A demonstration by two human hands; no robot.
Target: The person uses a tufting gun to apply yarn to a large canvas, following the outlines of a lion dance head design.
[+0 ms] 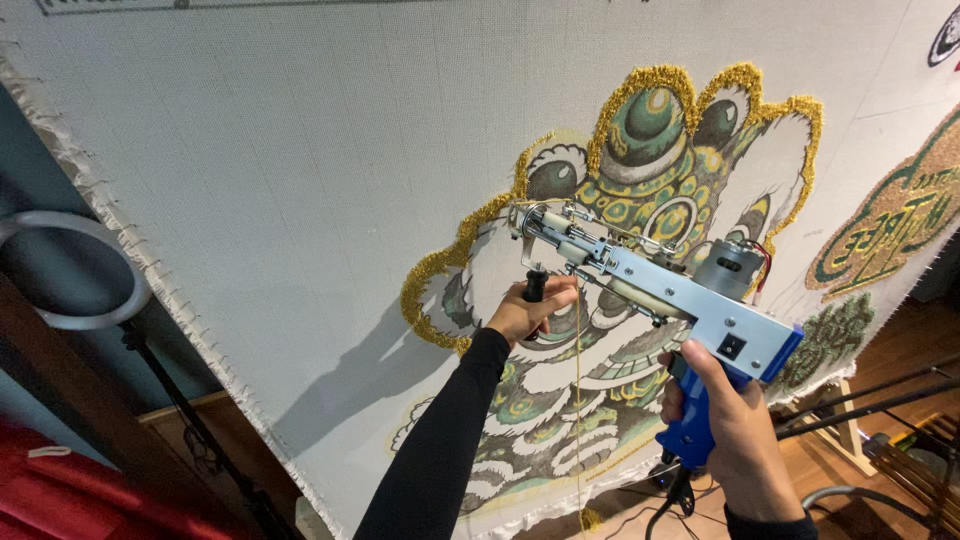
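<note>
I hold a blue and silver tufting gun (655,285) in both hands. My left hand (530,310) grips its black front handle. My right hand (730,425) wraps the blue rear grip, index finger near the trigger. The gun's needle tip (520,215) is at the stretched white cloth (280,170), at the gold outline of a tufted lion-head design (660,150) in green, white and gold. A yellow yarn strand (578,400) hangs down from the gun.
A second tufted patch in green and gold (890,225) lies at the right of the cloth. A ring light on a stand (70,270) stands at the left. Dark rods (870,395), cables and a wooden floor (850,470) show at lower right.
</note>
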